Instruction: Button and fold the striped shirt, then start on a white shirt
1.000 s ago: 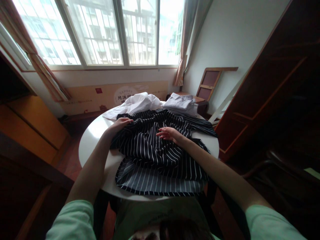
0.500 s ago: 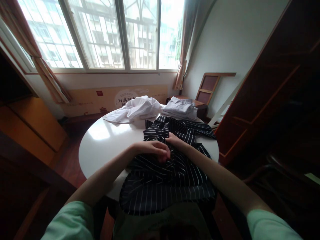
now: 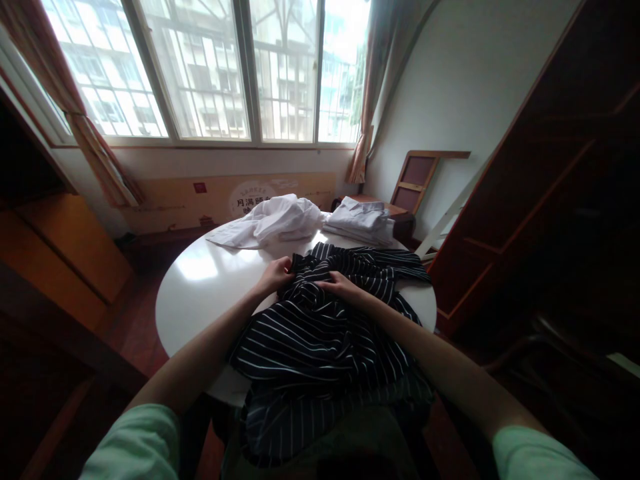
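Table edge (image 3: 165,320) beneath striped garment (image 3: 305,343)

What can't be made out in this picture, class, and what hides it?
All in the head view:
- Left hand: some fingers, behind the hand itself.
- Striped garment: full outline, lost in its folds.
- Banner: lower lettering, behind white cloth; small print, too small.
- Window: top, cut off by upper edge.
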A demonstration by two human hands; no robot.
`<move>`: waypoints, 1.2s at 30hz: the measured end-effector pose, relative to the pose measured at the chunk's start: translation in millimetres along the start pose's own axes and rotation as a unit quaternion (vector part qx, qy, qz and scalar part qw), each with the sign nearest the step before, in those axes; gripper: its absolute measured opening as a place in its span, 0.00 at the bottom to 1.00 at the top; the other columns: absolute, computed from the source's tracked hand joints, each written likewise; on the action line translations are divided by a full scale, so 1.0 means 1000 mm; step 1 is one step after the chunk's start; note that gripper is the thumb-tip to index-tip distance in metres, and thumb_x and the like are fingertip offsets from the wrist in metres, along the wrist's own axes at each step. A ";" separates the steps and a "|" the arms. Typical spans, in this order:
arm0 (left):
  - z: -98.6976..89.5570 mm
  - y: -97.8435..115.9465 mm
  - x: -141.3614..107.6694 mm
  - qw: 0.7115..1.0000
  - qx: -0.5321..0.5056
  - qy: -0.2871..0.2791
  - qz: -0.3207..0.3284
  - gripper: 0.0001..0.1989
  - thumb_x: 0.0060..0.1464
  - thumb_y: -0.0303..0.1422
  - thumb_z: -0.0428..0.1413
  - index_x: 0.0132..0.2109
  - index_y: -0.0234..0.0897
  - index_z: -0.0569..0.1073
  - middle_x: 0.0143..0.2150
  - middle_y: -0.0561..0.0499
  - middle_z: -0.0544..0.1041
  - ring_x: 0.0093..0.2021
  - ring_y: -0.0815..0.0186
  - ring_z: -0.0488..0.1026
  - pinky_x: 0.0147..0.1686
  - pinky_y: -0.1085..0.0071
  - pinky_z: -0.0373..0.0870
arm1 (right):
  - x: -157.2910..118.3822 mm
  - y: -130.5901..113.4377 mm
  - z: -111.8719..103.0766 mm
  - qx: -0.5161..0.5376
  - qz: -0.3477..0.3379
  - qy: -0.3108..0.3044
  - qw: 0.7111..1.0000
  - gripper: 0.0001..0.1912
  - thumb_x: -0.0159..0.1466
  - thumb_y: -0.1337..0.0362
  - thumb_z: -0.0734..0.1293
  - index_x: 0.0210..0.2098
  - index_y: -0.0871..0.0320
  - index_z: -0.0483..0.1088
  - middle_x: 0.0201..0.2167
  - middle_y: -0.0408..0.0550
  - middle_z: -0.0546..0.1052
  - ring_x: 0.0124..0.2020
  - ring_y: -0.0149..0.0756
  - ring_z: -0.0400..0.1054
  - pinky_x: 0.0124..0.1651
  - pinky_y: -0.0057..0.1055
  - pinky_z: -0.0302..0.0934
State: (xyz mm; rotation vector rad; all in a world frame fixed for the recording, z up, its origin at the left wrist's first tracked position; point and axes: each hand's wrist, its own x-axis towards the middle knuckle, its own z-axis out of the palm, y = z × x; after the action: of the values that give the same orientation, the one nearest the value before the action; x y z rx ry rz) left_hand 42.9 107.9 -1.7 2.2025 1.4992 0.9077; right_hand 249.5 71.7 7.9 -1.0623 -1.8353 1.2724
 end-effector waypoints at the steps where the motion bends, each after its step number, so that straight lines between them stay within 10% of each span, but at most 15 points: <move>1: -0.001 0.005 -0.002 0.998 0.041 0.038 0.025 0.04 0.42 0.27 0.53 0.30 0.35 0.69 0.29 0.52 0.70 0.31 0.67 0.66 0.29 0.72 0.63 | 0.001 0.001 -0.001 -0.014 -0.018 0.050 0.998 0.15 0.51 0.54 0.66 0.21 0.60 0.62 0.17 0.38 0.64 0.22 0.28 0.59 0.29 0.28 0.58; 5: -0.007 0.023 -0.010 0.967 0.152 0.141 0.146 0.07 0.48 0.24 0.49 0.32 0.38 0.70 0.38 0.47 0.70 0.42 0.63 0.64 0.39 0.69 0.63 | 0.005 0.004 -0.009 -0.021 -0.078 0.271 0.959 0.16 0.58 0.52 0.56 0.21 0.57 0.58 0.16 0.39 0.60 0.19 0.27 0.54 0.26 0.27 0.54; 9: -0.005 0.036 -0.018 0.961 0.133 0.112 0.215 0.08 0.54 0.29 0.47 0.33 0.38 0.70 0.38 0.49 0.70 0.41 0.65 0.65 0.41 0.71 0.62 | 0.008 0.009 -0.017 -0.005 -0.059 0.367 0.928 0.12 0.55 0.55 0.60 0.33 0.56 0.60 0.27 0.44 0.67 0.25 0.30 0.60 0.29 0.28 0.57; 16: 0.015 0.055 -0.029 0.942 0.075 -0.079 0.318 0.10 0.56 0.33 0.45 0.42 0.37 0.68 0.37 0.48 0.71 0.38 0.68 0.67 0.39 0.73 0.64 | 0.012 0.015 -0.015 -0.102 -0.081 0.301 0.945 0.18 0.55 0.62 0.60 0.45 0.56 0.61 0.38 0.47 0.67 0.28 0.30 0.62 0.36 0.30 0.59; 24: 0.003 0.031 -0.015 0.976 0.032 0.103 0.188 0.13 0.54 0.29 0.44 0.46 0.36 0.67 0.41 0.47 0.71 0.42 0.65 0.67 0.43 0.68 0.64 | 0.011 0.018 -0.006 -0.282 -0.074 0.210 0.933 0.11 0.55 0.69 0.60 0.37 0.57 0.70 0.27 0.43 0.66 0.28 0.30 0.60 0.38 0.29 0.56; 36: -0.004 0.030 -0.013 0.967 0.046 -0.080 0.237 0.09 0.42 0.24 0.48 0.32 0.32 0.70 0.30 0.49 0.71 0.34 0.65 0.67 0.36 0.70 0.64 | 0.006 0.008 -0.006 -0.260 -0.095 0.269 0.922 0.10 0.56 0.67 0.58 0.35 0.58 0.69 0.23 0.42 0.68 0.26 0.31 0.63 0.34 0.28 0.57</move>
State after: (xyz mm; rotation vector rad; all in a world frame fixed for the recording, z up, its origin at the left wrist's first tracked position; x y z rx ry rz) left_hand 58.2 83.5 15.2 2.6915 0.9721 0.7746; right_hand 254.1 80.6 2.9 -1.3057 -1.8041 0.3129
